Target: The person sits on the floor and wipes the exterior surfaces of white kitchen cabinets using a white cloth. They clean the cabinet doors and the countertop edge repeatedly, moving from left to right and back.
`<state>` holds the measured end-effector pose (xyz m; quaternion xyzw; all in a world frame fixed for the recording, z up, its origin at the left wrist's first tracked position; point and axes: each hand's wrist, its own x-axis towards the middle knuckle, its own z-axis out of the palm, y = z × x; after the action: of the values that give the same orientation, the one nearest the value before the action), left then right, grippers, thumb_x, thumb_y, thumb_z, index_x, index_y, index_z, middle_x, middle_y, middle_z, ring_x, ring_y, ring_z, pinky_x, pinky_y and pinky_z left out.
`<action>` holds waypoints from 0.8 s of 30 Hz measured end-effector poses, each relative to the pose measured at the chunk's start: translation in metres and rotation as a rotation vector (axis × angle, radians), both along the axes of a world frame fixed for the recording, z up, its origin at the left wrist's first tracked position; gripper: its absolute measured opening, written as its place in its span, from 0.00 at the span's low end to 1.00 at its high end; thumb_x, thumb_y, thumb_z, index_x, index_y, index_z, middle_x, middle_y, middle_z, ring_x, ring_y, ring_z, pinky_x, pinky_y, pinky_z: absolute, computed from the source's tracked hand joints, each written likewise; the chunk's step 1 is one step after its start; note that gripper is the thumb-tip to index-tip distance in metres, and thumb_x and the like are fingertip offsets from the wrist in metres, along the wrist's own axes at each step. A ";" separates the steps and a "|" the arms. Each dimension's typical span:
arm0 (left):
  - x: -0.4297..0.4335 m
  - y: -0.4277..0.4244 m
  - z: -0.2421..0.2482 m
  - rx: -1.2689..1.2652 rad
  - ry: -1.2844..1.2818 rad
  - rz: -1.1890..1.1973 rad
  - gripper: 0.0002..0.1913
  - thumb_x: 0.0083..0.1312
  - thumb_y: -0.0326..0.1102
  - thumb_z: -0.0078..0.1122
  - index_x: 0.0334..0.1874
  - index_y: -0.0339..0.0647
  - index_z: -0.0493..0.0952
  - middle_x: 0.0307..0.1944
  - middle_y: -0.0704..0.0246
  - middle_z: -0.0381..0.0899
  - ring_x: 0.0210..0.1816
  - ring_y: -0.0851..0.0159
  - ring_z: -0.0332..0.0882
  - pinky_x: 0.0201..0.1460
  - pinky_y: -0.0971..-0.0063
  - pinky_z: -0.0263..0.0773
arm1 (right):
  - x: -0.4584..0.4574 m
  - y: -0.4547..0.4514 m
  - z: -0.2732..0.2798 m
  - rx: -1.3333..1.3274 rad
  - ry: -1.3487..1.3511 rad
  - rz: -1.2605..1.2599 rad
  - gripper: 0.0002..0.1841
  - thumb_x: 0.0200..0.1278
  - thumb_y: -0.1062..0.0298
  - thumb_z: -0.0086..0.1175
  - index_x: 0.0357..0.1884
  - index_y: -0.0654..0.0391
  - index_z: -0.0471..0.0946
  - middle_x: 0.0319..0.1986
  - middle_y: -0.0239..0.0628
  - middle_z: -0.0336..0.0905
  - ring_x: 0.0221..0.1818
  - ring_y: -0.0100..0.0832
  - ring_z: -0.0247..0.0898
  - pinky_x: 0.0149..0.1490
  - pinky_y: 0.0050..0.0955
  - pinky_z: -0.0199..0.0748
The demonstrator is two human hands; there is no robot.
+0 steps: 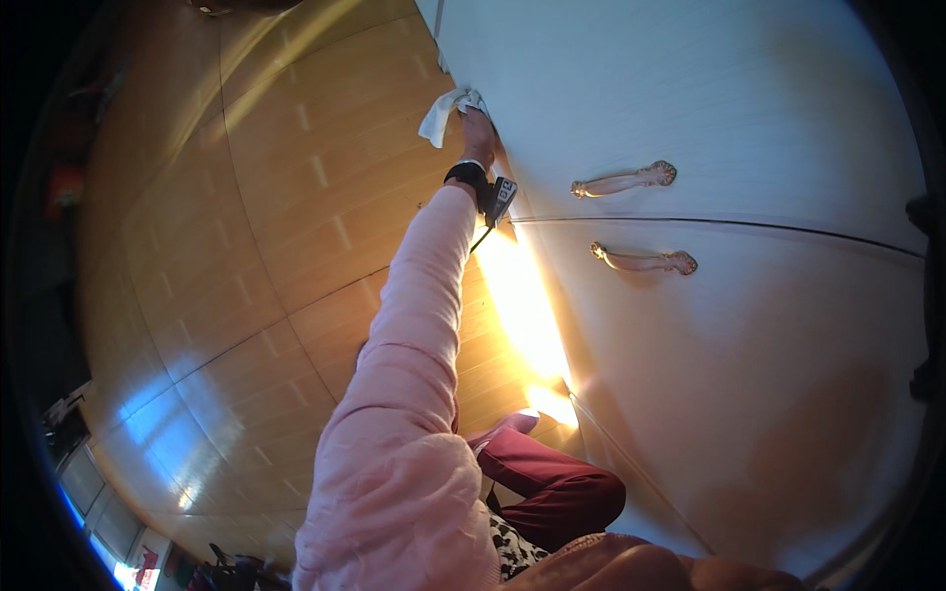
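Observation:
My left hand (477,127) reaches far forward to the floor, at the foot of the white cabinet front (665,89). It holds a crumpled white cloth (440,118), one end of which hangs out to the left. Around that wrist is a black strap with a small dark device (502,201) and a cable. The pink sleeve (414,295) covers the arm. My right hand is out of view; a blurred pinkish-brown shape at the bottom edge cannot be made out. Whether the cloth touches the cabinet is unclear.
The glossy wood-look floor (281,221) has dark seams and bright glare beside the cabinet base. Two ornate metal handles (624,179) jut from adjoining cabinet fronts. My bent leg in red trousers (562,473) is close to the cabinet. Dark items line the far left.

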<state>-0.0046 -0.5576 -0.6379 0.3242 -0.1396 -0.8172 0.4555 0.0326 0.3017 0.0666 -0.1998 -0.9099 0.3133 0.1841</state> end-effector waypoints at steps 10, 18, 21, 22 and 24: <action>0.023 0.093 0.215 -0.982 -0.160 0.191 0.11 0.73 0.36 0.40 0.50 0.42 0.72 0.39 0.70 0.75 0.39 0.64 0.73 0.49 0.62 0.68 | 0.029 0.031 -0.012 -0.023 0.054 -0.013 0.16 0.70 0.63 0.47 0.50 0.64 0.76 0.49 0.47 0.76 0.50 0.42 0.72 0.52 0.37 0.76; 0.016 0.059 0.406 -1.817 -0.374 0.378 0.13 0.62 0.41 0.54 0.47 0.48 0.81 0.45 0.62 0.80 0.46 0.49 0.77 0.53 0.52 0.68 | 0.058 0.065 -0.023 -0.053 0.149 -0.057 0.17 0.70 0.65 0.47 0.52 0.66 0.77 0.51 0.49 0.76 0.52 0.44 0.73 0.53 0.38 0.77; 0.013 0.109 0.436 -1.877 -0.385 0.610 0.15 0.62 0.44 0.56 0.48 0.50 0.80 0.48 0.64 0.80 0.49 0.51 0.77 0.56 0.52 0.68 | 0.063 0.096 -0.031 -0.075 0.215 -0.096 0.17 0.70 0.65 0.47 0.53 0.66 0.77 0.52 0.49 0.76 0.53 0.44 0.73 0.54 0.38 0.77; 0.017 0.129 0.437 -1.877 -0.371 0.654 0.15 0.62 0.45 0.58 0.49 0.51 0.80 0.48 0.64 0.80 0.50 0.52 0.77 0.58 0.52 0.67 | 0.062 0.113 -0.035 -0.084 0.248 -0.109 0.17 0.70 0.65 0.47 0.53 0.66 0.77 0.52 0.50 0.76 0.53 0.44 0.73 0.54 0.38 0.77; 0.028 0.168 0.432 -1.938 -0.363 0.677 0.16 0.62 0.47 0.60 0.50 0.51 0.80 0.50 0.65 0.79 0.52 0.53 0.77 0.59 0.55 0.68 | 0.052 0.157 -0.041 -0.113 0.312 -0.124 0.18 0.70 0.65 0.48 0.54 0.66 0.77 0.53 0.50 0.76 0.54 0.45 0.73 0.54 0.38 0.77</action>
<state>0.0231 -0.3891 -0.2063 -0.0404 -0.7042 -0.1234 0.6981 0.0845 0.4586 0.0254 -0.2147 -0.8372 0.3793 0.3305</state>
